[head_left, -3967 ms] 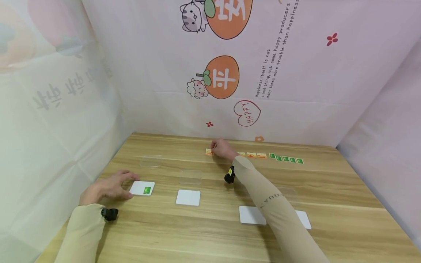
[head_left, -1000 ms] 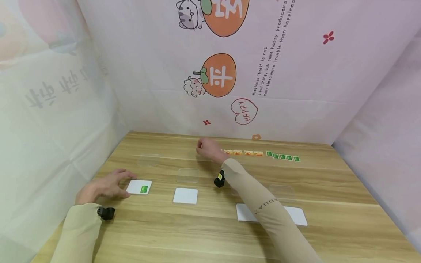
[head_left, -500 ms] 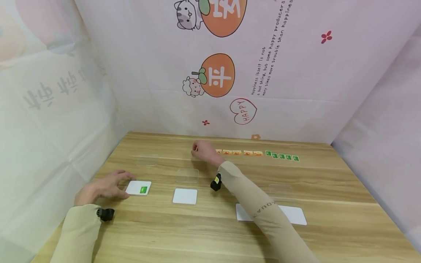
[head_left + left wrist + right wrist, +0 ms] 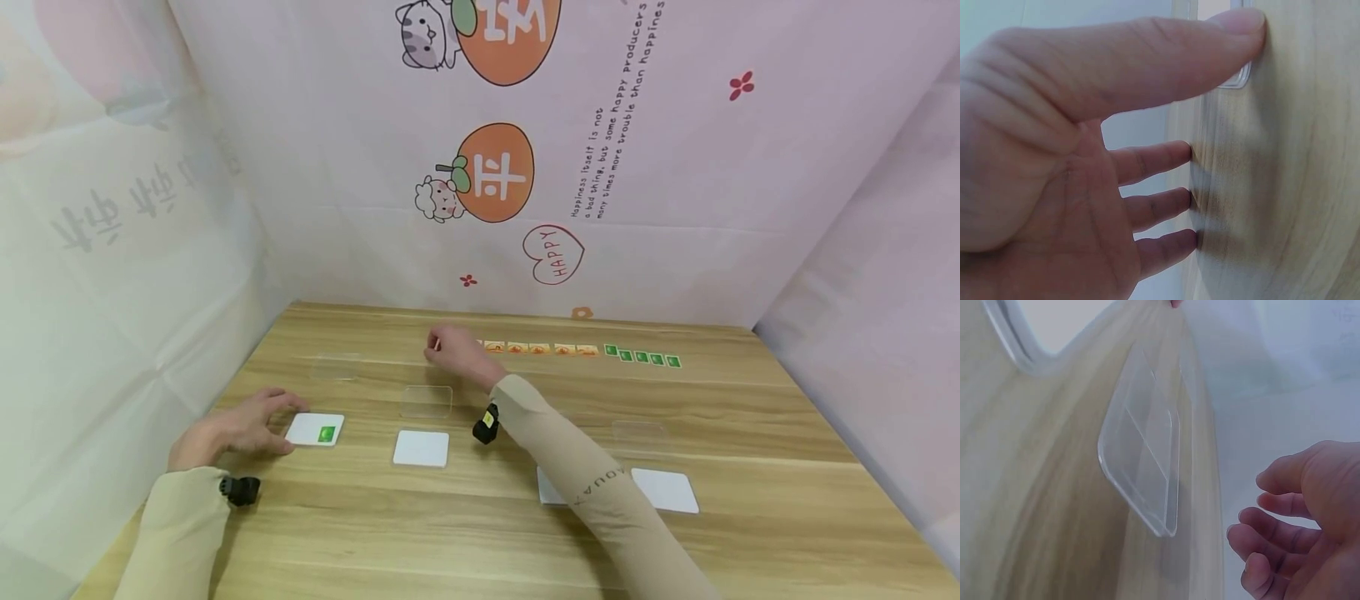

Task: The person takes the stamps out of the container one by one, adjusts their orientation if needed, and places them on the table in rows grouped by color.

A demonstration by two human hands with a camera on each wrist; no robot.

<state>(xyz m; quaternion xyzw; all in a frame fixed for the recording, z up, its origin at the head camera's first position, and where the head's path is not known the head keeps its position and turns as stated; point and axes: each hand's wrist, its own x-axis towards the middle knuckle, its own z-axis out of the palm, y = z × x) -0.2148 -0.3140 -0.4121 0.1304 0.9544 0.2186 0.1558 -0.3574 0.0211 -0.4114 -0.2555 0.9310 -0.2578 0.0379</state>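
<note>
My left hand (image 4: 238, 429) rests on the table at the left edge of a flat white box with a clear rim (image 4: 303, 427). A small green picture card (image 4: 327, 434) lies on that box's right side. In the left wrist view the thumb touches the clear rim, and three straight fingertips meet the wood. At the back, my right hand (image 4: 456, 353) is beside the left end of a row of small orange picture cards (image 4: 538, 349), overlapping that end. Its thumb and fingers are bent in the right wrist view; I cannot tell whether a card is between them.
Several small green cards (image 4: 641, 357) continue the row rightward. Another white box (image 4: 421, 448) sits mid-table, and two more lie by the right forearm, one partly covered. Beyond the boxes are clear plastic lids (image 4: 426, 402). A printed cloth wall (image 4: 645, 267) borders the wooden table (image 4: 375, 533).
My right hand has moved left along the back of the table, uncovering more orange cards. The left hand has stayed at its white box. The view has shifted slightly.
</note>
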